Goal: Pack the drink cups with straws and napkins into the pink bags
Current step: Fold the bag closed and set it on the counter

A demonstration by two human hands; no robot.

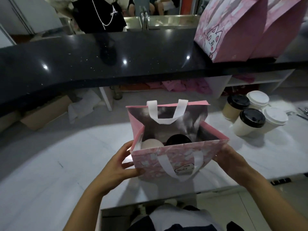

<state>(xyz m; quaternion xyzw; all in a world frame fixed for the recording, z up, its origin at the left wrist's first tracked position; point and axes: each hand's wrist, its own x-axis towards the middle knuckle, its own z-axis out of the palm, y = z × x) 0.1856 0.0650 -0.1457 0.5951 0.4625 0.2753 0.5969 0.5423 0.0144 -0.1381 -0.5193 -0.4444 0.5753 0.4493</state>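
Pink bag (150, 158) upright, mouth open, white handles, held between left hand (120, 165) and right hand (233, 161). Inside: white-lidded cup (152, 144) on left-hand side, black-lidded cup (178, 139) beside it. Four lidded cups (250, 120) upright beyond right hand.

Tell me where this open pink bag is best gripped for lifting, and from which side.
Probably by its two white handles, from above. The pink bag stands upright and open with a white-lidded cup and a black-lidded cup inside, so an upward lift keeps them level. Both handles hang down, the far handle inside the back wall, the near handle over the front, so raise them first.
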